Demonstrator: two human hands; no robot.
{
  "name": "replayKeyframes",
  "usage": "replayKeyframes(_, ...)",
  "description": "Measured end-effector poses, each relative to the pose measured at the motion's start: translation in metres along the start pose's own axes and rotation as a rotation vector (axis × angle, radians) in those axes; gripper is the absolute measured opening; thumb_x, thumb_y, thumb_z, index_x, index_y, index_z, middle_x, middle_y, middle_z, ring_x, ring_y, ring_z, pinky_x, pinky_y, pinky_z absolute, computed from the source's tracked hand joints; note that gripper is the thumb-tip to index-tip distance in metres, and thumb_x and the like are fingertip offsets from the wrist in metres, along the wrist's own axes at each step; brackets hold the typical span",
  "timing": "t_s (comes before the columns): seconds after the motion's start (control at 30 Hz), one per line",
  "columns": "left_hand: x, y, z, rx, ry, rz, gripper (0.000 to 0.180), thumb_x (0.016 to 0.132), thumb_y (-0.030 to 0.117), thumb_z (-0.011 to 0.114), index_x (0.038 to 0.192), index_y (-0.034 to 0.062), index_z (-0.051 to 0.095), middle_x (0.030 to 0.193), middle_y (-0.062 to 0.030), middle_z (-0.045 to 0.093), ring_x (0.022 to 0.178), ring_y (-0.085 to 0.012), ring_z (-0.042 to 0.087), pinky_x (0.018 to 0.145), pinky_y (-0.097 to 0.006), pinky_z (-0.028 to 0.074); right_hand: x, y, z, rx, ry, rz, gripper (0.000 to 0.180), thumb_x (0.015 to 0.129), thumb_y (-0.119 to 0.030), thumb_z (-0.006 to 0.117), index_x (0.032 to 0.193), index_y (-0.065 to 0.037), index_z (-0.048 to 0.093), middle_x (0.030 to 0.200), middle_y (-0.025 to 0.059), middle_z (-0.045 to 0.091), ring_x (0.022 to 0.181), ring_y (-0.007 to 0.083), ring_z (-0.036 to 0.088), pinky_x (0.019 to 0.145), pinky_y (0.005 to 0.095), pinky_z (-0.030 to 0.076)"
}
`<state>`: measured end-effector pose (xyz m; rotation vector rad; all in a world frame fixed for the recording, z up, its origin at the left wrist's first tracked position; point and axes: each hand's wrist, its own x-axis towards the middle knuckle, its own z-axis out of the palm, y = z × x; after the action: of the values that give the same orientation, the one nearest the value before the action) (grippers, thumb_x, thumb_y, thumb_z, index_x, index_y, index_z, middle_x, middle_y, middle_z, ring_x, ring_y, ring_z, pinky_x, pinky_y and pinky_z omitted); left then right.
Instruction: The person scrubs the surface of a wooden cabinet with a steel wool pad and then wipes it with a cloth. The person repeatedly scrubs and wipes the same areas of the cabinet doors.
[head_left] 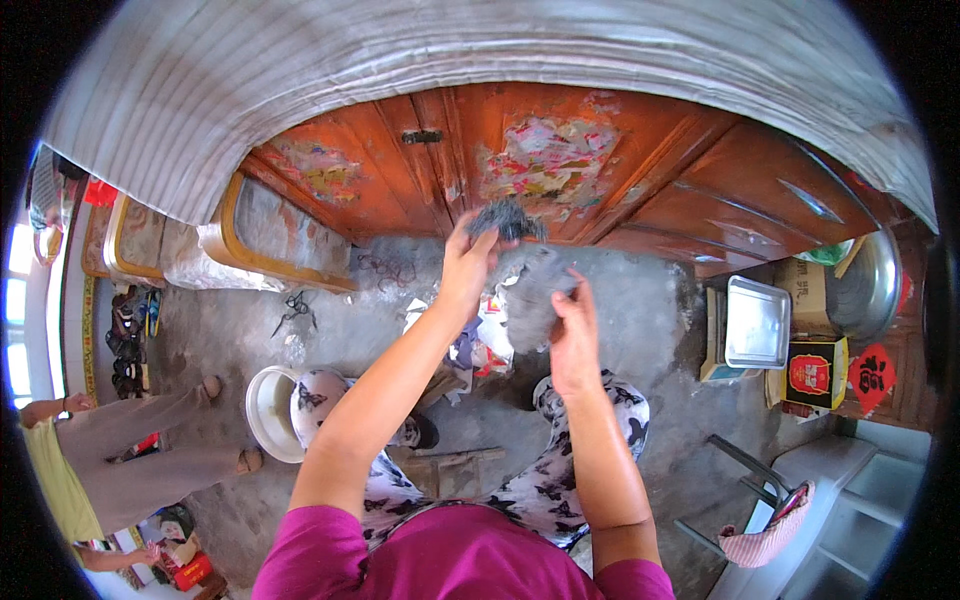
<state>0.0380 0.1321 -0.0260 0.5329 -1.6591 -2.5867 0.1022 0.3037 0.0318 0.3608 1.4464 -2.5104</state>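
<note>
My left hand point(470, 257) is raised in front of the wooden cabinet, its fingers closed round a dark grey, fibrous wad point(507, 220) that looks like steel wool. To its right and a little nearer, my right hand point(573, 335) is at the edge of a limp grey cloth point(533, 300). The cloth is smeared by motion, and its fold at my fingers is hard to make out. The orange-brown cabinet point(650, 150) bears patches of torn, coloured paper point(550, 160). Paper scraps point(490, 335) lie on the floor below my hands.
A white bucket point(268, 415) stands beside my left leg. Wood-framed seats point(290, 240) are at the left, where another person point(130, 450) is. At the right are a metal tray point(756, 322), boxes point(815, 375) and a chair point(765, 530). A striped sheet point(480, 50) hangs over the cabinet.
</note>
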Motion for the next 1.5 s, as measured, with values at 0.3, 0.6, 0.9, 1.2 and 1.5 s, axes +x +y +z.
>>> replayKeyframes(0.3, -0.065, 0.039, 0.011, -0.117, 0.018, -0.212, 0.017, 0.109, 0.019, 0.052, 0.109, 0.0070, 0.065, 0.096, -0.0033, 0.069, 0.087, -0.0145, 0.067, 0.079, -0.032, 0.057, 0.033, 0.007, 0.038, -0.826, 0.021, -0.499, 0.015, 0.103, -0.018, 0.067, 0.111, -0.005, 0.063, 0.115, 0.0075, 0.064, 0.106, 0.0204, 0.059, 0.097, 0.0320, 0.044)
replayKeyframes(0.6, -0.064, 0.066, -0.033, 0.089, -0.316, -0.221, 0.049, 0.100, 0.004, 0.051, 0.147, 0.0106, 0.063, 0.129, -0.0102, 0.069, 0.125, -0.0155, 0.058, 0.110, -0.032, 0.044, 0.071, 0.040, 0.003, -0.327, 0.071, 0.092, 0.074, 0.088, -0.057, 0.082, 0.136, -0.003, 0.064, 0.129, 0.0080, 0.069, 0.119, 0.0200, 0.061, 0.102, 0.0380, 0.047)
replayKeyframes(0.9, -0.083, 0.096, -0.084, 0.001, -0.273, -0.186, 0.032, 0.104, 0.008, 0.049, 0.130, -0.0006, 0.066, 0.126, -0.0121, 0.071, 0.116, -0.0198, 0.066, 0.105, -0.035, 0.052, 0.140, -0.093, 0.040, -0.294, 0.545, -1.144, 0.044, 0.099, -0.019, 0.077, 0.132, -0.006, 0.052, 0.118, 0.0084, 0.064, 0.099, 0.0186, 0.062, 0.090, 0.0361, 0.054)
replayKeyframes(1.2, -0.085, 0.094, -0.101, 0.151, -0.254, -0.109, 0.036, 0.101, 0.006, 0.049, 0.133, 0.0024, 0.066, 0.126, -0.0099, 0.071, 0.119, -0.0182, 0.063, 0.109, -0.033, 0.044, 0.138, -0.096, 0.071, -0.910, 0.643, -1.499, 0.028, 0.082, -0.003, 0.080, 0.106, -0.005, 0.066, 0.107, 0.0139, 0.067, 0.106, 0.0350, 0.060, 0.095, 0.0466, 0.046)
replayKeyframes(1.5, -0.017, 0.126, -0.075, 0.977, 0.075, 0.855, 0.070, 0.094, 0.006, 0.063, 0.161, 0.0167, 0.044, 0.146, -0.0216, 0.059, 0.114, -0.0343, 0.070, 0.096, -0.043, 0.057, 0.127, -0.093, 0.076, -1.331, 0.427, -1.639, 0.034, 0.078, 0.002, 0.074, 0.106, -0.016, 0.076, 0.107, 0.0033, 0.068, 0.103, 0.0292, 0.064, 0.093, 0.0419, 0.051)
